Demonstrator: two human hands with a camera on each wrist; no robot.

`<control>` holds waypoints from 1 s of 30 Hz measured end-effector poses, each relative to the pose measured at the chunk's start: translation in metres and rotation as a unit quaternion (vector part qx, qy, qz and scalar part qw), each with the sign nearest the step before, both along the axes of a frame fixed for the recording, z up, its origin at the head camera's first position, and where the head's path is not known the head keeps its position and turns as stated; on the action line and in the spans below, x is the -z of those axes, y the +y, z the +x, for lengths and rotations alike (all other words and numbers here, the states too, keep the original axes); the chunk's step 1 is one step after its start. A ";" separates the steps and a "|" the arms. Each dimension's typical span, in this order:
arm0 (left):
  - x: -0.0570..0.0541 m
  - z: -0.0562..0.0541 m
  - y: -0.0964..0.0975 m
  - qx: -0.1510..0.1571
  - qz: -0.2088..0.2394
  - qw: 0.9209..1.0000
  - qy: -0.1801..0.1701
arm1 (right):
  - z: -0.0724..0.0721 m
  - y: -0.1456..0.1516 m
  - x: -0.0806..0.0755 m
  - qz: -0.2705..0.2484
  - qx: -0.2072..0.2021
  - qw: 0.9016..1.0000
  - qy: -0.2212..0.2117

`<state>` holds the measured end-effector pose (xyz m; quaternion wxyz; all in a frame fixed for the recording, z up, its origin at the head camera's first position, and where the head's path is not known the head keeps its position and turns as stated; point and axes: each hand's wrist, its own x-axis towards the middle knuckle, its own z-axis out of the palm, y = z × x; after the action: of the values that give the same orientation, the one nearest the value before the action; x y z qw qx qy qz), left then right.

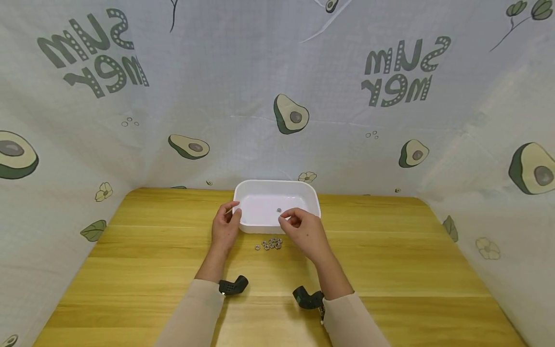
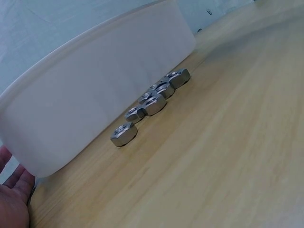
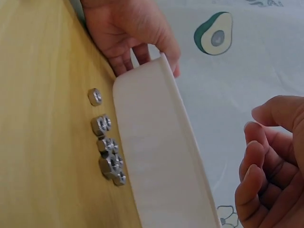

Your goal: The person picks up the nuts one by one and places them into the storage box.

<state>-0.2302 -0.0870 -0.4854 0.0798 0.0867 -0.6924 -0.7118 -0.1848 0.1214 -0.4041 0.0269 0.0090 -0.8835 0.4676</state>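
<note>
A white rectangular tray (image 1: 264, 229) stands on the wooden table, its long side facing me. My left hand (image 1: 225, 229) holds the tray's left end, thumb at the rim and fingers against the outer wall, as the right wrist view shows. Over the tray's front right rim is my right hand (image 1: 305, 233), thumb and index tips close together, other fingers loosely bent, with nothing visible between them. Just beyond those fingertips a single metal hex nut (image 1: 279, 210) appears within the tray. Several more hex nuts (image 2: 154, 103) lie in a loose cluster before the tray's front wall.
The wooden table (image 1: 151, 270) reaches out on both sides of the tray. A pale cloth (image 1: 243, 86) printed with avocados and lettering hangs behind and at the sides. Black wrist devices (image 1: 234, 285) sit at both wrists.
</note>
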 end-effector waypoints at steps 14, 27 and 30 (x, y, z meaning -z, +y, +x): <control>-0.001 0.001 -0.001 0.004 -0.006 1.000 -0.007 | 0.015 0.002 0.030 0.022 -0.078 0.995 -0.060; -0.002 0.001 0.000 0.007 -0.007 1.000 -0.011 | 0.012 0.005 0.055 0.054 -0.068 0.994 -0.065; -0.002 0.001 0.000 0.008 -0.006 1.000 -0.011 | 0.012 0.005 0.057 0.064 -0.065 0.994 -0.056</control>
<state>-0.2287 -0.0869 -0.4837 0.0673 0.0888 -0.6981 -0.7073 -0.1728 0.1262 -0.4609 -0.0537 0.0417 -0.9094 0.4103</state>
